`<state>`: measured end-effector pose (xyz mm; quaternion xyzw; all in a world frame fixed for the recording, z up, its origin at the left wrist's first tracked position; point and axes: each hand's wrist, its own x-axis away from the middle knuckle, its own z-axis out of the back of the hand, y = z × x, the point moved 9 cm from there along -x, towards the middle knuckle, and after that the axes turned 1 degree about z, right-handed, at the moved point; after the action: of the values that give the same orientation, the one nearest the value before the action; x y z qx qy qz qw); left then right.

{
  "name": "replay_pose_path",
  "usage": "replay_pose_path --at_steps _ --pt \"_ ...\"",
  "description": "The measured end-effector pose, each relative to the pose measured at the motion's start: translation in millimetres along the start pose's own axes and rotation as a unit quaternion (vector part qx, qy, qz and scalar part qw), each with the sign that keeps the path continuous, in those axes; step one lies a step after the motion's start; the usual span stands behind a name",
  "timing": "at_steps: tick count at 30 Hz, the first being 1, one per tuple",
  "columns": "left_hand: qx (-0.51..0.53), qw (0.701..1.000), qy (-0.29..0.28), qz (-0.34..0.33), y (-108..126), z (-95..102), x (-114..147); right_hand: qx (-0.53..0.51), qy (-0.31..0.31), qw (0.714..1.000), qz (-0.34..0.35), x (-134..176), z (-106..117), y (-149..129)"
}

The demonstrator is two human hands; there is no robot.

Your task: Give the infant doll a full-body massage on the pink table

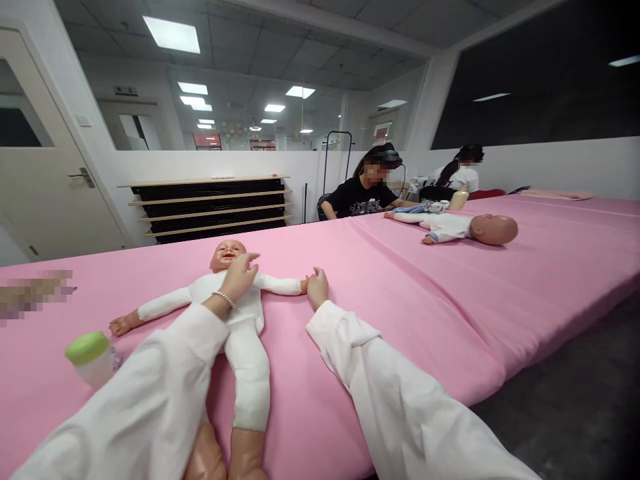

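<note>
A baby doll (253,373) with a white cloth body lies on its back on the pink-covered table, arms spread and head away from me. My left hand (239,275), with a bracelet at its wrist, is over the doll's upper chest just below its chin. Its fingers are stretched out and hold nothing. At the end of the doll's outstretched arm, my right hand (318,288) is closed around the doll's small hand (305,285). My left forearm hides part of the doll's body and one leg.
A jar with a green lid (89,348) stands left of the doll. Blurred out, a brownish item (33,293) lies at the far left. Another doll (450,225) lies across the pink table cover (400,300), near a co-worker (367,190). A second person (453,177) sits farther back.
</note>
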<state>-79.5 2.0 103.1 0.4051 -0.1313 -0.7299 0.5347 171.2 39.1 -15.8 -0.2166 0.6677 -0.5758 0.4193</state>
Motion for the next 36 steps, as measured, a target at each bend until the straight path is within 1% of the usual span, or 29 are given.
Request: replay_pose_path --at_steps 2,3,5,6,7,9,11,12,14,17,19,21,23,24,26,27,28,30,31,32,33,35,36 --pt "-0.099 0.995 0.018 -0.012 -23.4 36.4 15.9 0.014 0.004 1.000 0.005 0.4 0.8 -2.1" --pt "-0.152 0.988 0.031 0.009 -41.1 54.7 25.8 0.019 0.005 1.000 0.010 1.0 0.9 -4.3" --pt "-0.259 0.962 0.052 0.065 -78.5 87.1 48.1 0.028 0.006 0.999 0.029 2.8 1.2 -11.6" --pt "-0.299 0.948 0.062 0.088 -94.7 100.0 59.5 0.031 0.006 0.999 0.041 4.2 1.5 -16.5" --pt "-0.328 0.937 0.063 0.105 -109.1 108.3 70.2 0.035 0.007 0.998 0.054 5.9 1.9 -22.0" --pt "-0.361 0.922 0.054 0.131 -131.7 114.5 88.4 0.042 0.009 0.996 0.081 10.5 3.0 -33.6" --pt "-0.371 0.917 0.050 0.137 -142.5 111.2 100.4 0.053 0.008 0.993 0.104 16.5 3.4 -44.3" --pt "-0.371 0.916 0.059 0.139 -144.2 109.8 104.2 0.063 0.006 0.991 0.116 20.0 3.2 -49.2" --pt "-0.358 0.911 0.110 0.173 -147.0 114.2 110.6 0.096 -0.001 0.985 0.144 27.9 1.4 -58.7" --pt "-0.294 0.891 0.192 0.287 -161.9 130.4 122.6 0.148 -0.023 0.970 0.193 40.4 -8.8 -74.7" --pt "-0.229 0.882 0.219 0.348 -176.3 138.0 129.5 0.165 -0.040 0.961 0.218 47.3 -22.1 -89.3" --pt "-0.174 0.879 0.235 0.378 -188.4 143.5 133.3 0.169 -0.057 0.954 0.242 53.6 -42.7 -111.2" --pt "-0.143 0.878 0.246 0.386 -195.9 148.2 135.0 0.156 -0.090 0.945 0.272 63.0 -73.4 -141.4" --pt "-0.134 0.879 0.249 0.383 -198.0 149.8 135.1 0.142 -0.116 0.940 0.287 70.1 -92.5 -158.4" --pt "-0.113 0.885 0.257 0.371 -199.6 151.7 134.9 0.128 -0.204 0.924 0.297 90.9 -140.1 -188.4" --pt "-0.097 0.890 0.265 0.359 -199.0 152.3 134.5 0.129 -0.261 0.907 0.305 106.9 -166.8 -201.9" --pt "-0.081 0.895 0.275 0.343 -197.5 152.8 133.9 0.134 -0.322 0.882 0.317 127.0 -193.6 -214.0" --pt "-0.058 0.903 0.299 0.302 -191.8 154.5 132.4 0.150 -0.409 0.828 0.353 170.4 -238.2 -233.2" --pt "-0.054 0.908 0.309 0.277 -187.7 155.2 131.2 0.154 -0.443 0.801 0.370 191.8 -256.4 -239.1" --pt "-0.053 0.914 0.316 0.248 -182.9 155.5 129.5 0.155 -0.463 0.784 0.384 209.7 -270.9 -242.7" --pt "-0.053 0.921 0.320 0.218 -177.9 155.2 127.5 0.145 -0.473 0.774 0.395 224.3 -281.9 -244.8" --pt "-0.045 0.930 0.329 0.159 -168.5 155.0 124.7 0.113 -0.492 0.771 0.389 242.6 -297.8 -238.4" --pt "-0.035 0.932 0.337 0.130 -164.3 155.3 124.1 0.091 -0.501 0.777 0.370 246.0 -303.2 -230.2"
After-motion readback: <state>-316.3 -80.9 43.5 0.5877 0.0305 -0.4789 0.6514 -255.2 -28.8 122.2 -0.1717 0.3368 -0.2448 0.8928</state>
